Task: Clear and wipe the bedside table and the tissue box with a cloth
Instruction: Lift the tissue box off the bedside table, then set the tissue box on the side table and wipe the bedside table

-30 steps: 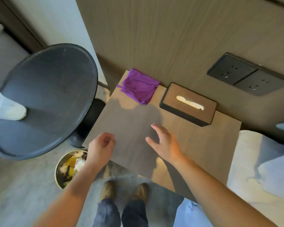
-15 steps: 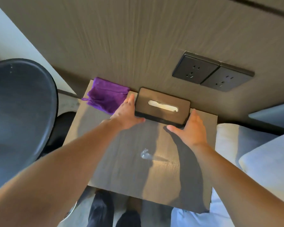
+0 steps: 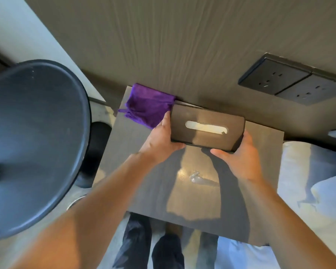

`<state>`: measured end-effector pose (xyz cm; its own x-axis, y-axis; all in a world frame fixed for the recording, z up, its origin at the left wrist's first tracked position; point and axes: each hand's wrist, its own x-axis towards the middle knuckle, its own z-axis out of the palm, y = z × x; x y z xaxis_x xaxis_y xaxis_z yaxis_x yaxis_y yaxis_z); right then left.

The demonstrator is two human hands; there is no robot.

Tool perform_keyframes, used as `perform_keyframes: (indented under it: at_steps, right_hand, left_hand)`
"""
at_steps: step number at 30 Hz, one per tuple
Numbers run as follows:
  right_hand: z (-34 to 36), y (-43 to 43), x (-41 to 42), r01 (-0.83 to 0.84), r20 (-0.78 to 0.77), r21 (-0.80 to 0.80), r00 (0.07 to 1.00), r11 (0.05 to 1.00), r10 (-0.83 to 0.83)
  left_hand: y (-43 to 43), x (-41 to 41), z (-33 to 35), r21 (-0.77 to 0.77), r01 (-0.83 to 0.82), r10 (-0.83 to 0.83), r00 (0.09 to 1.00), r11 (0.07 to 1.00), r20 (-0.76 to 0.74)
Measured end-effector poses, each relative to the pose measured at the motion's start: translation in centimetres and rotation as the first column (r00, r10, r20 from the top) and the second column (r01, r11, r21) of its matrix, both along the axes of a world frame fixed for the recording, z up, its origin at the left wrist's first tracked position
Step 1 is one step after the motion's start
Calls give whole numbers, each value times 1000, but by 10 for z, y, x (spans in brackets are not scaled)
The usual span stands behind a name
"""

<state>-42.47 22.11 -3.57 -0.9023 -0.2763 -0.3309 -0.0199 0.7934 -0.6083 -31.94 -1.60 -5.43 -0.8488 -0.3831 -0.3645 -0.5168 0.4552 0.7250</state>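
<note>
The left hand (image 3: 160,140) and right hand (image 3: 239,158) clasp the tissue box (image 3: 207,129) by its two ends, fingers (image 3: 166,119) curled round it, at the back of the bench (image 3: 144,181), with the purple cloth (image 3: 147,107) just beside the left fingers.

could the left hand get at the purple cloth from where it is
Probably yes: the left hand lies right beside the purple cloth with nothing between, but it grips the tissue box now.
</note>
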Motion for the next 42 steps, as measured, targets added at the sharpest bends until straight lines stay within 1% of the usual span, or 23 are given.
perform_keyframes:
  at_steps: [3,6,9,12,15,18,20,23,26,28,30,31,32,34,35,36,37,38,39,40,42]
  right_hand:
    - [16,-32,35,-86,-23,33,996,996,87]
    - [21,-80,70,-211,-52,87,975,974,216]
    - [20,-136,98,-335,-46,70,940,939,339]
    - [21,-193,118,-449,-42,52,891,892,451]
    - [18,-247,134,-525,-63,34,848,850,527]
    - [10,-291,142,-601,-47,79,795,795,605]
    - [6,-313,145,-643,-21,106,761,758,648]
    - [3,-334,145,-675,-10,112,733,730,680]
    - [2,-344,142,-681,-13,100,728,726,685]
    - [2,-344,138,-689,31,81,724,720,689]
    - [2,-333,130,-707,71,75,707,703,704]
    - [0,-324,123,-712,41,86,701,697,712]
    - [-2,-313,114,-702,-28,105,706,705,707]
    - [-9,-288,89,-624,-204,173,734,762,648]
    - [-14,-277,76,-578,-260,226,740,784,620]
    - [-19,-267,62,-548,-286,288,733,785,617]
    - [-25,-259,48,-546,-286,353,710,760,643]
    - [-31,-254,36,-570,-269,409,672,713,690]
    - [-38,-252,26,-606,-245,452,621,655,744]
    - [-44,-253,17,-643,-223,483,566,595,793]
    - [-57,-256,4,-693,-198,516,475,503,858]
  left_hand:
    - [-22,56,17,10,-94,94,995,996,-28]
    - [-53,116,28,-1,-233,233,972,972,-30]
    - [-91,169,35,-67,-335,337,941,940,19]
    - [-129,209,35,-79,-436,440,897,897,42]
    - [-166,235,32,-107,-505,511,859,857,38]
    - [-200,246,22,-135,-533,544,837,835,64]
    - [-220,248,14,-150,-555,570,817,818,88]
    - [-241,247,4,-152,-568,586,802,809,115]
    - [-252,246,0,-139,-564,580,802,814,146]
    - [-252,244,1,-124,-561,574,802,819,167]
    - [-241,242,8,-158,-552,573,805,819,157]
    - [-231,241,11,-218,-540,571,812,813,118]
    - [-219,240,15,-299,-525,564,824,797,54]
    - [-186,238,20,-437,-519,531,841,734,-107]
    - [-168,234,21,-453,-524,495,847,721,-192]
    - [-148,230,19,-441,-509,433,861,739,-267]
    - [-128,226,15,-420,-463,353,881,781,-314]
    - [-109,220,7,-397,-390,271,906,831,-324]
    - [-92,214,-3,-379,-301,194,936,875,-294]
    - [-78,207,-14,-370,-205,122,964,906,-236]
    - [-60,195,-40,-373,-35,8,997,927,-74]
